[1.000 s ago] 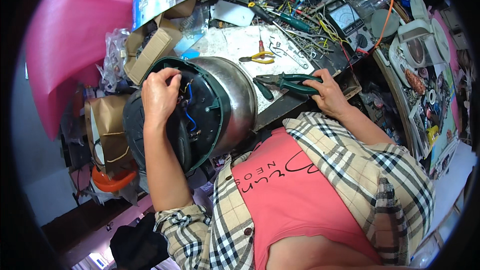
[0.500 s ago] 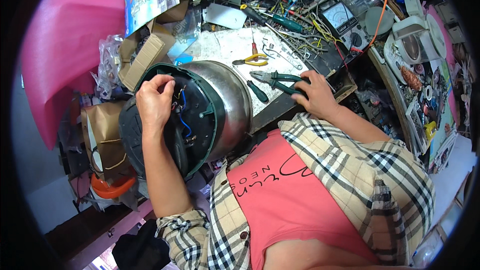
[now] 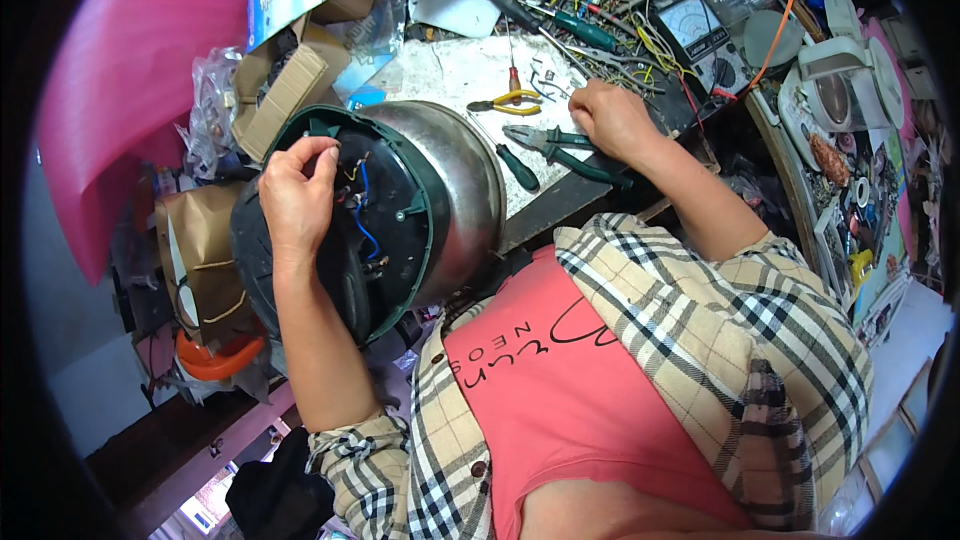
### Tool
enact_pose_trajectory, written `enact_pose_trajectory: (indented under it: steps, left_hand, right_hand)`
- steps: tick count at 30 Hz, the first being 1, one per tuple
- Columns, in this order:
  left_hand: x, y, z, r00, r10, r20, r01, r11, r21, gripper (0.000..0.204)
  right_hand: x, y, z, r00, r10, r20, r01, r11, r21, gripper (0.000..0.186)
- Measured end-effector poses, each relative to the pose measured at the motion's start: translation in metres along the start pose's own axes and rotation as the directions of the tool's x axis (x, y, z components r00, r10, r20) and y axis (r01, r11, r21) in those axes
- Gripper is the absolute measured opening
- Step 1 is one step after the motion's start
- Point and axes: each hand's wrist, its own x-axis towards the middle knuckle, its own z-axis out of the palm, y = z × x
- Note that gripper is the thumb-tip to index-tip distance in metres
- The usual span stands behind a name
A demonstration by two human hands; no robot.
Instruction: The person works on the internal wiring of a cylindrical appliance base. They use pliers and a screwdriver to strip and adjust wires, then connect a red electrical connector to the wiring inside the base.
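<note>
Left grip (image 3: 298,190) presses together, anything pinched hidden; tugging could strain the blue wire (image 3: 366,180) beside it. Right grip (image 3: 615,120), closure unclear, sweeping low could knock pliers (image 3: 553,143) below.

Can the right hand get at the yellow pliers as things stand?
Probably yes: the right hand is near the handle ends of the yellow pliers, and nothing seems to lie over them.

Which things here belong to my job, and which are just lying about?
Likely in use: open metal appliance, at left hand; its blue wire; combination pliers, near right hand.

Likely lying about: cardboard box; brown paper bag; pink sheet.
</note>
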Motion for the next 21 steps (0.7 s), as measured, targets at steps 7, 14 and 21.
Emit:
enact_pose_trajectory:
  steps: [7,14,21]
  left_hand:
    - [0.004,0.004,0.002,0.999,0.036,0.018,-0.036,0.998,0.048,0.015]
    - [0.006,-0.001,0.003,0.999,0.008,0.041,-0.008,1.000,0.002,0.016]
    - [0.006,0.013,0.005,0.998,0.035,0.047,-0.036,0.999,0.039,0.015]
  right_hand:
    - [-0.056,-0.035,0.022,0.979,-0.111,0.173,0.084,0.984,0.154,0.016]
    - [-0.069,-0.047,0.024,0.973,-0.079,0.216,0.039,0.982,0.185,0.019]
    - [-0.065,-0.021,0.014,0.999,0.009,0.049,-0.015,0.992,0.124,0.017]
